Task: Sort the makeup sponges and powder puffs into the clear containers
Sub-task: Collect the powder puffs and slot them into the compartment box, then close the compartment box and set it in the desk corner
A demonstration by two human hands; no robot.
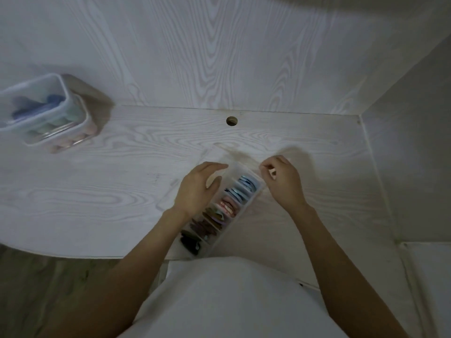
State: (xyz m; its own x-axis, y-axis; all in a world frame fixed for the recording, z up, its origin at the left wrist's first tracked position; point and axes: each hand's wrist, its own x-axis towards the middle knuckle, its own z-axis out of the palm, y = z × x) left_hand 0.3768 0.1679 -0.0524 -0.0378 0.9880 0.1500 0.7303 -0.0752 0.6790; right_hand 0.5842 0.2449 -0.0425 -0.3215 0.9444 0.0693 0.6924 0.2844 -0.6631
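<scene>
Centrally, long clear divided container [246, 209] holding coloured puffs [244, 189], tub [52, 113] of sponges [52, 100] far left

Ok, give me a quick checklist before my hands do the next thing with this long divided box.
1. Long divided container flat on the desk: ok.
2. Left hand at its far left side, fingers relaxed: ok.
3. Right hand curled at its far right corner; actual grip: cannot tell.
4. Puffs standing in their compartments: ok.
5. Far-end compartment free: cannot tell, blurred.
6. Second clear container of sponges out of the way at far left: ok.
</scene>
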